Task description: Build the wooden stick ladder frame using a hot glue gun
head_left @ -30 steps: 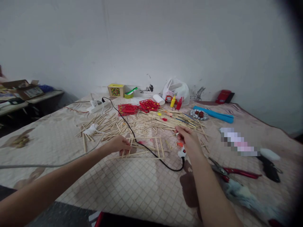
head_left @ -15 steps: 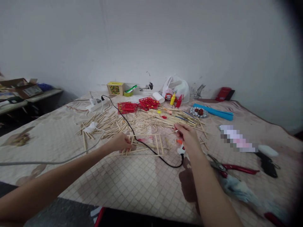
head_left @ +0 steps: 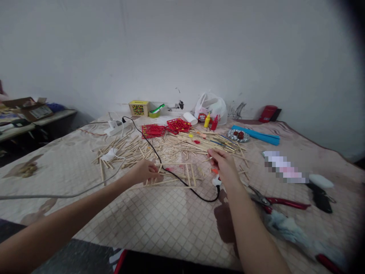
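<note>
My left hand (head_left: 145, 171) is closed on the left end of a rectangular frame of thin wooden sticks (head_left: 191, 176), which has crosspieces near its right end. My right hand (head_left: 224, 163) hovers to the right of the frame, thumb and forefinger pinched together; whatever they hold is too small to make out. Just below that hand is a white device with an orange tip (head_left: 216, 182), apparently a glue gun, partly hidden. Its black cord (head_left: 182, 182) runs across the frame. Loose wooden sticks (head_left: 134, 150) lie scattered behind both hands.
Red stick panels (head_left: 154, 131), a yellow bottle (head_left: 207, 120), a red bottle (head_left: 214, 123) and a white plastic bag (head_left: 209, 106) stand toward the wall. Red-handled pliers (head_left: 285, 202) lie at right, near a foil dish (head_left: 238, 135). A power strip (head_left: 115, 128) sits back left.
My right hand has shifted very slightly left, along with a small shift of the whole view. My left hand keeps its hold on the stick frame.
</note>
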`<state>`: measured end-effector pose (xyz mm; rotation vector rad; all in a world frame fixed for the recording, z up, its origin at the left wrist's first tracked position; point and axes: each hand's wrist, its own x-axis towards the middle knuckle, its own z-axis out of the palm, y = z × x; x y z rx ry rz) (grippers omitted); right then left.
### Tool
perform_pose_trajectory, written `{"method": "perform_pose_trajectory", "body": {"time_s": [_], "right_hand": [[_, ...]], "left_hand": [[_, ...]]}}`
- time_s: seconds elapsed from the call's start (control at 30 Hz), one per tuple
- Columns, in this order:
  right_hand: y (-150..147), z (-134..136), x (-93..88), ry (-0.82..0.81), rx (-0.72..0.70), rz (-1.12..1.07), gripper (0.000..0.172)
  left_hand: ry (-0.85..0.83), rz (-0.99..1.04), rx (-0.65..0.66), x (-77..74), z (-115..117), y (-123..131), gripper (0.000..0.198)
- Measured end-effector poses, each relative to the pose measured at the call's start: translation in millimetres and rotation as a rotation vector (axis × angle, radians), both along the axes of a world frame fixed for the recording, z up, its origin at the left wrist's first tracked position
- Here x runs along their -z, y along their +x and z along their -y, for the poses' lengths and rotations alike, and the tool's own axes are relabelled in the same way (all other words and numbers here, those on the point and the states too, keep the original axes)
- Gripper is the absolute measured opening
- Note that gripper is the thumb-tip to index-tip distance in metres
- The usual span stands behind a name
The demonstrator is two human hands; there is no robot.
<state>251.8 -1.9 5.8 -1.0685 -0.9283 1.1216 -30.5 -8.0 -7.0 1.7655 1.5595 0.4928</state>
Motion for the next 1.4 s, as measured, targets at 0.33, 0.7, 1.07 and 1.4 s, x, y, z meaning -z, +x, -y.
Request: {"method": "perform_pose_trajectory", "body": {"time_s": [0.33,0.7,1.07,1.4], "right_hand": [[-31,14,8.8,0.092,-0.490,0.292,0.037],[-31,13,7.1,0.231,-0.421,0.362,0.021],[-29,8,12.2,0.206,-0.376,0.305,0.030],[-37,11,13.8,0.260,-0.268,0.446,0.018]], "left_hand": [[0.026,0.468,0.084,-29.3,23,42,0.026],[0.019,0.705,0.120,-32.2,5,85,0.018],[-0.054,0.894,0.071,-13.9,-10,87,0.017],[-0.214,1.086,0.080,-10.7,3,68,0.022]]}}
